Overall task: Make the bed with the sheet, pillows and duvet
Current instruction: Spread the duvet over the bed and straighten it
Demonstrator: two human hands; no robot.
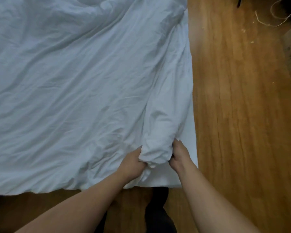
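While spread wrinkled across nearly the whole bed, one pale duvet (71, 91) still bunches into a thick roll at the near right corner, beside a strip of one white sheet (190, 142) showing along the bed's edge. Judged well along: bedding laid out, corner not yet flattened, no pillows in view, so their placement cannot be told. Beyond the bed, one wooden floor (242, 115) with scattered crumbs and a loop of pale cord (274, 17) at top right. Two bare hands at work: left hand (133, 163) curled tight into the bunched duvet from the left, right hand (179, 154) clamping the same roll from the right. Likely left: shaking the corner flat, smoothing creases.
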